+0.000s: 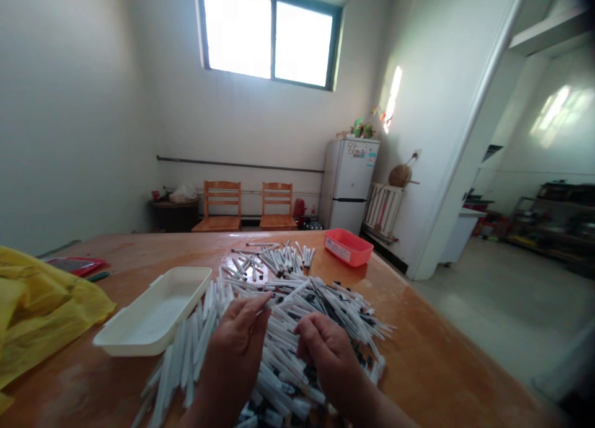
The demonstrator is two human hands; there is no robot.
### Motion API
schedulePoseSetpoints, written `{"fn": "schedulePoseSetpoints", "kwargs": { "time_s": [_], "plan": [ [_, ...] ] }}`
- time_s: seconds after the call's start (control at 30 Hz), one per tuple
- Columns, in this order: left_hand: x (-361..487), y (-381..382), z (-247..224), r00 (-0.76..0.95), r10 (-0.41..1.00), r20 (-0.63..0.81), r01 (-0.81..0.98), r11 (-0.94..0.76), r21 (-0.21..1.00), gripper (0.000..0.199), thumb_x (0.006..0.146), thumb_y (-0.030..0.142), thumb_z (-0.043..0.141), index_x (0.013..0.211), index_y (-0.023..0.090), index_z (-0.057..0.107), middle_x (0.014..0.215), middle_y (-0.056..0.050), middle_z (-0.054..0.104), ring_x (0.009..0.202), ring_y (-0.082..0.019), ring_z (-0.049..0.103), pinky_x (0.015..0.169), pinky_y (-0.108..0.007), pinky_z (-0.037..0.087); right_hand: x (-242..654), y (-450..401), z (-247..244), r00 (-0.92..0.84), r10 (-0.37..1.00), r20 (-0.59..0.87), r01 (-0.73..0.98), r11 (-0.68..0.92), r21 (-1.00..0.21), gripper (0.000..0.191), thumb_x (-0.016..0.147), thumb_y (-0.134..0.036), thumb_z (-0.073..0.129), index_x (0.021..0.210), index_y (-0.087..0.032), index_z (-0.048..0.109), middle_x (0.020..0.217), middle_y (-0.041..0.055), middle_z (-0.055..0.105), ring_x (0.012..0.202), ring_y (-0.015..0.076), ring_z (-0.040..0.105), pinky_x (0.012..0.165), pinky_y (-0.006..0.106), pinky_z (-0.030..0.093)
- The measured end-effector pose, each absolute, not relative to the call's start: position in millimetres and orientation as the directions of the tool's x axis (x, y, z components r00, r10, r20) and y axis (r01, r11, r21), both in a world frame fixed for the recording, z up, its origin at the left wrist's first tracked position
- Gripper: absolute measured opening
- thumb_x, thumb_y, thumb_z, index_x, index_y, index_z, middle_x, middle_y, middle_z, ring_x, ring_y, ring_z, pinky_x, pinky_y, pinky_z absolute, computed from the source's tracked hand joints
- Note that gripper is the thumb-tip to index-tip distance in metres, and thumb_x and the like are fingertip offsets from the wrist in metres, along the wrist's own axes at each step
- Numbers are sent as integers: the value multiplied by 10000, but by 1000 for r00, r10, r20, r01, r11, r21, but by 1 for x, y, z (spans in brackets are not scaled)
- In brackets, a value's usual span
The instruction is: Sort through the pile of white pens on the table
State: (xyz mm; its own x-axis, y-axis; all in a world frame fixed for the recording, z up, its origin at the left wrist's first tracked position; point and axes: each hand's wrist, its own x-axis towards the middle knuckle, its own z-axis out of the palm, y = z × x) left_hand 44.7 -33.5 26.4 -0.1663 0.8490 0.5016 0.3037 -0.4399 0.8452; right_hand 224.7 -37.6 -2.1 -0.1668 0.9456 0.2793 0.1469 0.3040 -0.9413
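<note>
A large pile of slim white pen barrels (283,319) with dark ends and small black caps covers the middle of the table. Over its near part is my left hand (239,335), its fingers pressed together and the thumb close against them. Whatever it grips, if anything, is too small to make out. Facing it across a small gap, my right hand (328,350) is closed with curled fingers and the thumb near the index finger; its contents are hidden. Thin black rods (325,298) lie among the barrels just beyond my hands.
An open cream tray (111,341) stands left of the pile, and a red plastic basket (357,249) at the far right. A yellow plastic bag (46,316) lies on the wooden table (432,366) at left. Two chairs (222,208) and a fridge (351,180) are beyond.
</note>
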Motion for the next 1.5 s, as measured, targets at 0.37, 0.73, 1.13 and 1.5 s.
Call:
{"fn": "schedulePoseSetpoints", "kwargs": {
  "time_s": [0.37,0.73,1.13,1.5],
  "plan": [
    [55,-34,16,-52,864,501,346,-456,820,367,764,270,763,1123,344,762,1124,-86,673,1005,-262,603,917,-299,460,227,-31,-6,-175,977,124,-67,114,-991,452,963,-570,504,770,-165,563,519,-39,483,486,87,373,485,214,280],
    [62,-33,14,9,997,-75,-452,72,889,359,805,406,745,1092,203,671,892,-34,686,740,-137,645,595,-212,489,224,-33,-5,-248,967,54,-197,4,-980,420,958,-568,497,797,-183,545,524,-51,472,449,85,310,446,226,194],
    [60,-30,10,-30,987,-157,-552,114,826,229,767,300,801,900,151,687,781,-36,696,693,-122,675,654,-202,557,225,-36,-5,-226,958,178,33,190,-981,442,957,-582,501,877,-161,607,700,13,626,532,102,493,504,224,353],
    [59,-28,5,-36,989,-144,-542,102,834,248,751,315,814,902,156,697,820,-31,695,710,-113,667,678,-212,566,225,-35,-3,-234,966,106,-64,94,-994,434,913,-601,556,881,-168,570,736,11,652,491,80,483,462,202,334]
  ]
}}
